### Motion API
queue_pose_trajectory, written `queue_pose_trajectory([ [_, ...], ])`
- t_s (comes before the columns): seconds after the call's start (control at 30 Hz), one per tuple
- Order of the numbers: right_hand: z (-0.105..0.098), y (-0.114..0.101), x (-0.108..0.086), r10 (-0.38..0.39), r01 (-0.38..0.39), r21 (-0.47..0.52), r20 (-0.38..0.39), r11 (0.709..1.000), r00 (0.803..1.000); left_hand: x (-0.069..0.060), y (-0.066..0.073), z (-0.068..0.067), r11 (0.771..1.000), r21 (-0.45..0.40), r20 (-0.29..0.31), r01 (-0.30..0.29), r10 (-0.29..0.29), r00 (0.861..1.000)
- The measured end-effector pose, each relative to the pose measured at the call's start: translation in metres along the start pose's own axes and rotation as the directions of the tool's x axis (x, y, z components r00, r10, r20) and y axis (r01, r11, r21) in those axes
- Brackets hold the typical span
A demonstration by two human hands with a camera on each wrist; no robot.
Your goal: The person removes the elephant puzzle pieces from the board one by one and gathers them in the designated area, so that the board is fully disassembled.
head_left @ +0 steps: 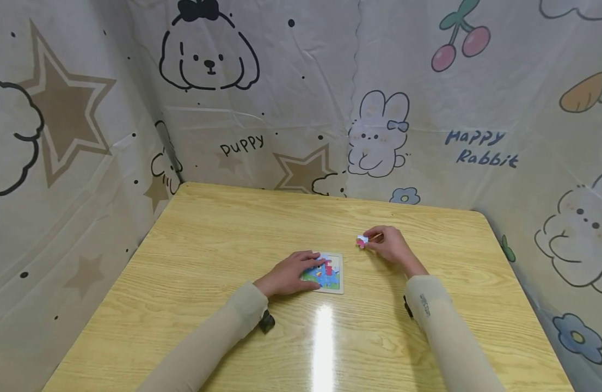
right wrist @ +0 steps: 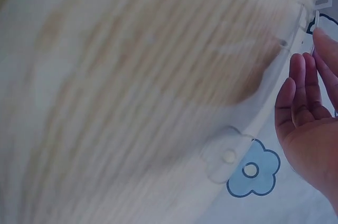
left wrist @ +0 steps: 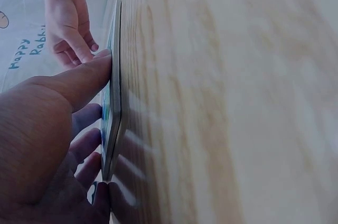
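A small square jigsaw puzzle [head_left: 333, 279] with a pale frame lies on the table, its picture blue, green and pink. My left hand [head_left: 292, 274] rests over its left side, fingers spread across the face. Seen edge-on in the left wrist view, the puzzle board [left wrist: 114, 97] has my thumb and fingers against its picture side. To the upper right of the board, my right hand [head_left: 390, 243] pinches a pink and white puzzle piece [head_left: 362, 242] between thumb and fingertips. A pale patch shows in the puzzle's upper right part. In the right wrist view the piece is barely visible.
The wooden table [head_left: 222, 234] extends around both hands. Behind it and along its sides hangs a printed cloth [head_left: 301, 98] with cartoon animals, stars and flowers. Light reflects off the tabletop below the puzzle.
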State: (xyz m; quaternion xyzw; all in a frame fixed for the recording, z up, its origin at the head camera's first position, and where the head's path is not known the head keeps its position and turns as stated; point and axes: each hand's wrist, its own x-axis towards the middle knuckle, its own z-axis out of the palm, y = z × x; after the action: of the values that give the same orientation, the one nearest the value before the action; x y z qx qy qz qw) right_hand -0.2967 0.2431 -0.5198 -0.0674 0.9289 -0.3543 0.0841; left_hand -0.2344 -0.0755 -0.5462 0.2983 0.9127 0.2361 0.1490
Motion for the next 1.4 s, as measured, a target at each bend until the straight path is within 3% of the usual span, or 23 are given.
queue_pose_trajectory([
  [0.37, 0.0025, 0.0040, 0.0043, 0.022, -0.021, -0.020, 0.035, 1.000, 0.999, -0.0006, 0.0004, -0.0018, 1.000, 0.003, 0.008, -0.007, 0.007, 1.000],
  [1.4, 0.0052, 0.0058, 0.0075, -0.001, 0.001, -0.013, 0.040, 1.000, 0.999, -0.0041, 0.0061, -0.0055, 1.000, -0.016, 0.009, 0.006, -0.006, 1.000],
])
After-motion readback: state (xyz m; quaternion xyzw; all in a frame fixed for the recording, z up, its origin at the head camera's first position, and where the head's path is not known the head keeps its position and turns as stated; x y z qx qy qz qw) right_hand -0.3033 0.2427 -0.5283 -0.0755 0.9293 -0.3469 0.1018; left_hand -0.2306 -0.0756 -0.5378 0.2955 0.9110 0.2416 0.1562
